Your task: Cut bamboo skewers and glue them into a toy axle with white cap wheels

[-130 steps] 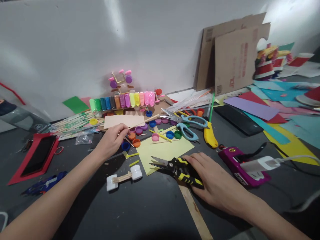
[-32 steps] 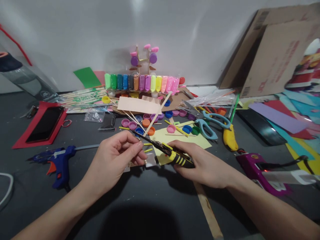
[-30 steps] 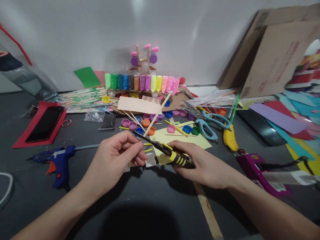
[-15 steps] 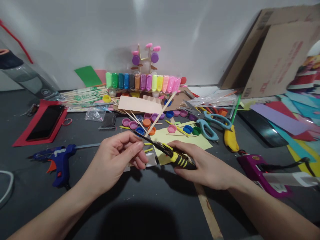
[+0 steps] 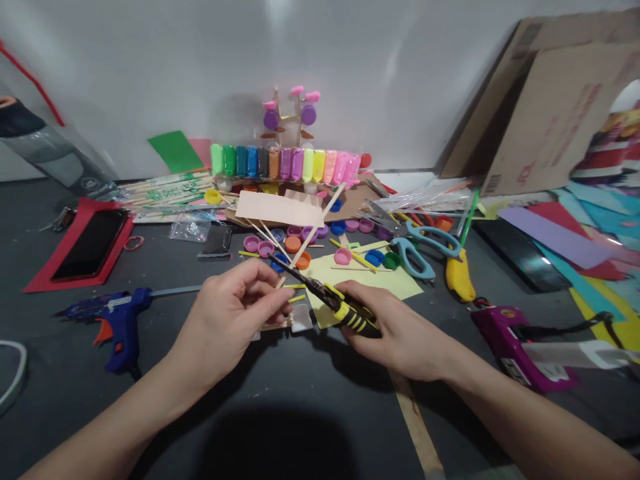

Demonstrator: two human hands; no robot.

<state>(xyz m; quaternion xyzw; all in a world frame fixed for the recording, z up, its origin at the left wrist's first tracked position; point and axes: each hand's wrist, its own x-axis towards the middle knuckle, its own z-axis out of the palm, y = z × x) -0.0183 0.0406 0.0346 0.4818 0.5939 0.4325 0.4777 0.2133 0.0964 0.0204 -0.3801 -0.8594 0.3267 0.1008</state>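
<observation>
Wooden stick (image 5: 319, 225): pinched near lower end in left hand (image 5: 233, 303), slanted above table (image 5: 280, 400) toward its far edge. Kept cutters (image 5: 345, 312) clasped in right hand (image 5: 393, 327), blades crossing stick. Just nudged them upward, baring short length below; apparently left stick uncut.

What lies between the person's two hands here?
In the head view, the cutters, held in the right hand, span the gap, crossing the wooden stick in the left hand. Part of the pale yellow paper and a white block show beneath.
</observation>
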